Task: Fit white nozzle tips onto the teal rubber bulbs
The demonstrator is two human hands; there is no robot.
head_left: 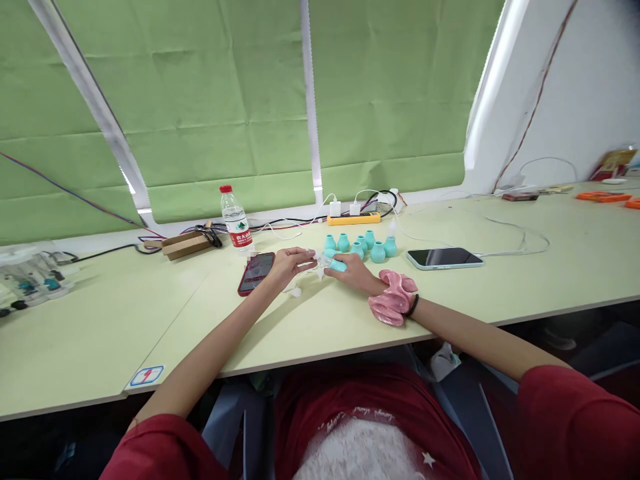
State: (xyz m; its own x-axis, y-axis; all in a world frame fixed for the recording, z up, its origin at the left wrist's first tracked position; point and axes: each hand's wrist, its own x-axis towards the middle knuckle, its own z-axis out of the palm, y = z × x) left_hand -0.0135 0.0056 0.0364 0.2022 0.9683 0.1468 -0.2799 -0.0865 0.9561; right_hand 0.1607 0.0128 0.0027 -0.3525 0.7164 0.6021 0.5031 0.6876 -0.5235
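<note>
My right hand [354,272] is closed around a turquoise squeeze bulb [338,265], held tilted just above the table. My left hand [295,261] pinches a small clear plastic piece [323,260] at the bulb's neck; whether the two parts are joined I cannot tell. Just beyond my hands several turquoise bulbs [378,252] stand with their open necks up. One bulb at the right of this group [390,247] carries a clear pointed tip [392,229]. Small clear-white pieces [295,292] lie on the table under my left hand.
A phone in a red case [257,272] lies by my left forearm, with a water bottle [237,223] behind it. Another phone [445,258] charges at right. A yellow power strip [354,219], cables and a cardboard box [184,245] line the back. Clear containers [33,277] stand far left.
</note>
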